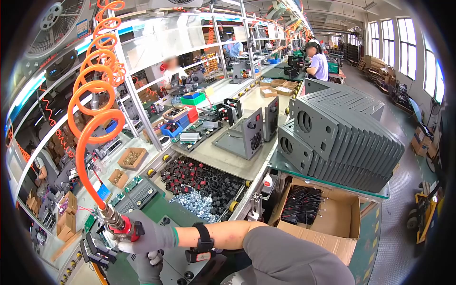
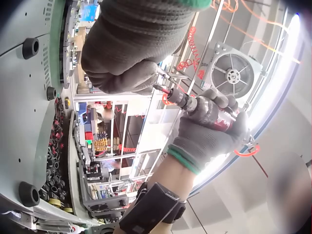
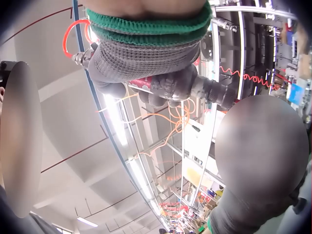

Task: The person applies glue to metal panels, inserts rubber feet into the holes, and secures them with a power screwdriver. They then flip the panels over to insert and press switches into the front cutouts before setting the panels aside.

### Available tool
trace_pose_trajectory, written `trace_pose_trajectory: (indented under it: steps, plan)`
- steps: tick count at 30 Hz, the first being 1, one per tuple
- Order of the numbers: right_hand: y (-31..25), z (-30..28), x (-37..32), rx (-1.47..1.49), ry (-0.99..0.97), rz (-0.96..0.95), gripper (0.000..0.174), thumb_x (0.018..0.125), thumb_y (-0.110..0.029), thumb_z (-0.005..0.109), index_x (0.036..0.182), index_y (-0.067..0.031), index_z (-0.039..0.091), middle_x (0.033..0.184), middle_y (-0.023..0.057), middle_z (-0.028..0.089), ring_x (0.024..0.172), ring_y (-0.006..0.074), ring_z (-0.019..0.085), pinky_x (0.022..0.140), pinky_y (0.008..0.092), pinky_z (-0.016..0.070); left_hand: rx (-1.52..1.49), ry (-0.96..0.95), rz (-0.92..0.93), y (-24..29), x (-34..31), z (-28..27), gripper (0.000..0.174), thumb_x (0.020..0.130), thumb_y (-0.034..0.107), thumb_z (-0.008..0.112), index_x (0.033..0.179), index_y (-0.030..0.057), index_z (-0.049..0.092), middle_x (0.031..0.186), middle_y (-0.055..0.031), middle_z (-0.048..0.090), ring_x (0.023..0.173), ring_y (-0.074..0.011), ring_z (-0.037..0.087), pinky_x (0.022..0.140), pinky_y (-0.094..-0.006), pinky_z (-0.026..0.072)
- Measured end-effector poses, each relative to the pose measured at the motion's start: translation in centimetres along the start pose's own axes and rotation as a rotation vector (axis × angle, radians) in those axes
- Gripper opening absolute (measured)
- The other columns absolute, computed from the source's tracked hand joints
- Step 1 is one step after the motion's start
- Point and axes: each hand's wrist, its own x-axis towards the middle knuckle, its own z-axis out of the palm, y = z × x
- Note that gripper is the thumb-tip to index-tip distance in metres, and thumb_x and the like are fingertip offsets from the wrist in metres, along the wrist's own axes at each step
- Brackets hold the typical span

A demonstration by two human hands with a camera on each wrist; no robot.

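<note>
My right hand, in a grey glove, grips a red and metal air screwdriver joined to an orange coiled hose. Its bit points at the fingertips of my gloved left hand. Those fingers are curled, and a small shiny metal piece shows between their tips. In the head view my left hand is low, partly under the right. Below both hands lies a grey metal panel with black round feet. The right wrist view shows the screwdriver's dark nose beyond the right hand.
Black and red parts and silvery small parts lie heaped ahead. Stacked grey panels stand to the right, above a cardboard box of black wired parts. Upright assemblies stand on the line; a person works farther along.
</note>
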Motion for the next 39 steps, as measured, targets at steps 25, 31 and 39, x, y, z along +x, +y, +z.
trace_pose_trajectory:
  steps: [25, 31, 39]
  plan:
    - [0.5, 0.2, 0.0, -0.118, -0.015, -0.122, 0.027, 0.073, -0.008, 0.067, 0.099, -0.0044, 0.06, 0.073, 0.0031, 0.059, 0.067, 0.0077, 0.05, 0.064, 0.027, 0.0453, -0.174, -0.09, -0.105, 0.3, -0.4, 1.0, 0.012, 0.095, 0.014, 0.045, 0.09, 0.0058, 0.051, 0.069, 0.0015, 0.044, 0.047, -0.0028, 0.034, 0.034, -0.0156, 0.031]
    - [0.2, -0.2, 0.1, -0.134, -0.084, -0.116, 0.029, 0.077, -0.007, 0.066, 0.105, -0.0045, 0.062, 0.08, 0.0037, 0.061, 0.071, 0.0069, 0.051, 0.067, 0.0257, 0.0459, -0.032, -0.154, -0.042, -0.1, -0.1, 0.6, 0.014, 0.095, 0.017, 0.046, 0.089, 0.0067, 0.052, 0.065, 0.0016, 0.044, 0.043, -0.0034, 0.033, 0.032, -0.0166, 0.0287]
    - [-0.5, -1.6, -0.7, -0.123, -0.079, 0.172, 0.031, 0.076, -0.004, 0.076, 0.104, -0.0049, 0.063, 0.095, -0.0025, 0.066, 0.091, 0.0085, 0.062, 0.082, 0.0272, 0.0526, 0.576, 0.067, 0.133, 1.4, -2.4, 0.6, 0.024, 0.095, 0.04, 0.052, 0.097, 0.0163, 0.055, 0.071, 0.0029, 0.051, 0.047, -0.0064, 0.045, 0.038, -0.0185, 0.0311]
